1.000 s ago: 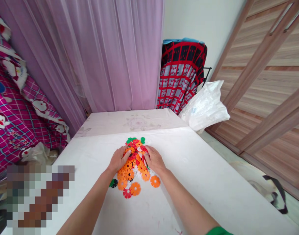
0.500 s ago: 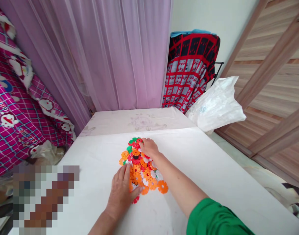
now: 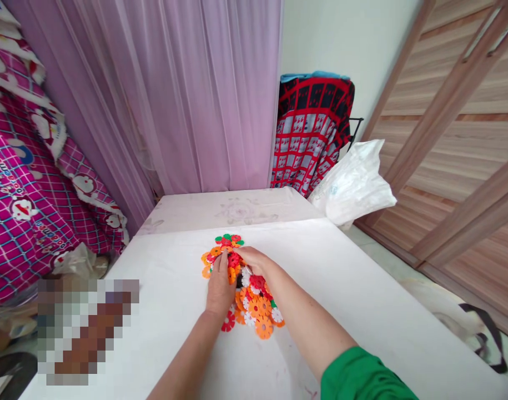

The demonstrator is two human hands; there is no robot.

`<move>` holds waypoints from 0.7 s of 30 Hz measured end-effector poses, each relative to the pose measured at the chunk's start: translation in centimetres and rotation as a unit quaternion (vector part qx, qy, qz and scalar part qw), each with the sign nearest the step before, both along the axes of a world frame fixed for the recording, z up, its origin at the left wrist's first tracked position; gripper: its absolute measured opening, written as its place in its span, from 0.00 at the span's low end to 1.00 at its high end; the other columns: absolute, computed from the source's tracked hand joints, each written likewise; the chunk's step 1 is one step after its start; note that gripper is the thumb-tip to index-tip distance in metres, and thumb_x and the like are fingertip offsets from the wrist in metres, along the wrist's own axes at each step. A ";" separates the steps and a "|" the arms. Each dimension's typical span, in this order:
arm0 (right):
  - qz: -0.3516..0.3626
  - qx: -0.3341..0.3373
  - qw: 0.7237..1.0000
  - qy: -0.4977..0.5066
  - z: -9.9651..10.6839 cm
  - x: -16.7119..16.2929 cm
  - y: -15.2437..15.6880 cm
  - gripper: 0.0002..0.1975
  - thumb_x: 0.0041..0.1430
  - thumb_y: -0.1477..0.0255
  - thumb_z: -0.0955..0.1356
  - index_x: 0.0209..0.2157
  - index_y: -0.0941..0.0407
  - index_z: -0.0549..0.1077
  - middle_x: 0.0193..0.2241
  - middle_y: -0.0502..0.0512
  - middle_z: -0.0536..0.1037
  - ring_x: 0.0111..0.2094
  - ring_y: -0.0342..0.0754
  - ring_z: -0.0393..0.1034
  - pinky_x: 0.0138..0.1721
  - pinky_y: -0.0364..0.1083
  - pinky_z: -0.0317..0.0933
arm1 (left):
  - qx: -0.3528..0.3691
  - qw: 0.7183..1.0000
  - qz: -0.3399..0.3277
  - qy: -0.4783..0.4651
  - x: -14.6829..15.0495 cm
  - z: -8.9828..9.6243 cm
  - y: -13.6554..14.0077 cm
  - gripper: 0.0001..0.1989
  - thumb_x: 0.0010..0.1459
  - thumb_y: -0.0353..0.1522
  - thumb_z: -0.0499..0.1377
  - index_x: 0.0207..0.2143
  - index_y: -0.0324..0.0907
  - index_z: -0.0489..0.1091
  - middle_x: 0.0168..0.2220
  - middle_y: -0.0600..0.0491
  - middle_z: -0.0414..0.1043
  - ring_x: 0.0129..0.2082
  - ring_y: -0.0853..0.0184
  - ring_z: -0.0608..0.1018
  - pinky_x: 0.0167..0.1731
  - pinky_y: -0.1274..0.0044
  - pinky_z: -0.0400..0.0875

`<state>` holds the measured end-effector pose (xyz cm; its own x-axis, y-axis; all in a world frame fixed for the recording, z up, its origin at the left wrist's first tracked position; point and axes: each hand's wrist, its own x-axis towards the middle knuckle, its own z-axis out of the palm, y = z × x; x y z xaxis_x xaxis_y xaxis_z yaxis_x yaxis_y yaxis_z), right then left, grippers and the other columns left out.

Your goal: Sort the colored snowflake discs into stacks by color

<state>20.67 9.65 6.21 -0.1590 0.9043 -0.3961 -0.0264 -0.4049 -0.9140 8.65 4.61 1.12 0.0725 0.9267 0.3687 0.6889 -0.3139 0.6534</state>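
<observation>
Notched plastic flower discs (image 3: 260, 305) in orange, red, white, green and black lie heaped on a white-covered table (image 3: 154, 311). My left hand (image 3: 221, 286) rests against the left side of the heap, its fingers stretched out and pointing away from me. From the right, my right hand (image 3: 256, 260) reaches over the heap with its fingers extended to the left, close to my left fingertips. Its thumb is apart from the fingers. Both hands touch discs; neither has a visible grip on one. Some discs are hidden beneath the hands.
A white plastic bag (image 3: 349, 183) stands at the table's far right corner. Behind the table hangs a purple curtain (image 3: 207, 100). A red checked cloth (image 3: 312, 128) and wooden cabinet doors (image 3: 445, 139) are to the right, and a pink patterned cloth (image 3: 33, 166) hangs at left.
My left hand has moved forward and right onto the discs. My right hand has come slightly nearer to me, and the two hands are closer together. The heap has shifted; the view has turned slightly.
</observation>
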 end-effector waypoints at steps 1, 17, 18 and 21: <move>0.007 -0.009 1.000 0.017 0.5 -0.2 0.0 0.13 0.57 0.65 0.68 0.23 0.57 0.68 0.16 0.46 0.69 0.19 0.40 0.63 0.24 0.40 0.62 | 0.011 1.000 0.002 -0.012 -0.3 0.3 0.3 0.35 0.55 0.27 0.55 0.65 0.47 0.50 0.60 0.44 0.60 0.60 0.57 0.66 0.57 0.63 0.64; 0.144 0.255 0.826 -0.481 -3.8 8.9 -13.5 0.50 0.42 0.52 0.73 0.65 0.50 0.54 0.67 0.63 0.47 0.67 0.63 0.40 0.64 0.63 0.36 | 0.035 0.965 -0.079 0.246 -9.9 -3.7 -6.5 0.52 0.47 0.56 0.59 0.68 0.47 0.43 0.68 0.40 0.47 0.65 0.45 0.56 0.59 0.53 0.54; 0.161 0.258 0.807 -0.507 -4.6 8.8 -14.3 0.53 0.41 0.51 0.73 0.66 0.51 0.51 0.68 0.65 0.44 0.67 0.63 0.37 0.63 0.64 0.32 | 0.037 0.962 -0.077 0.258 -9.1 -4.0 -6.7 0.54 0.46 0.58 0.58 0.68 0.47 0.41 0.68 0.39 0.44 0.65 0.44 0.54 0.59 0.52 0.53; 0.160 0.309 0.774 -0.529 -5.8 7.2 -13.3 0.52 0.47 0.48 0.69 0.67 0.53 0.47 0.68 0.66 0.44 0.67 0.61 0.39 0.64 0.63 0.31 | 0.048 0.961 -0.063 0.266 -6.2 -4.1 -5.4 0.54 0.45 0.61 0.56 0.67 0.45 0.44 0.68 0.37 0.42 0.66 0.42 0.52 0.59 0.51 0.52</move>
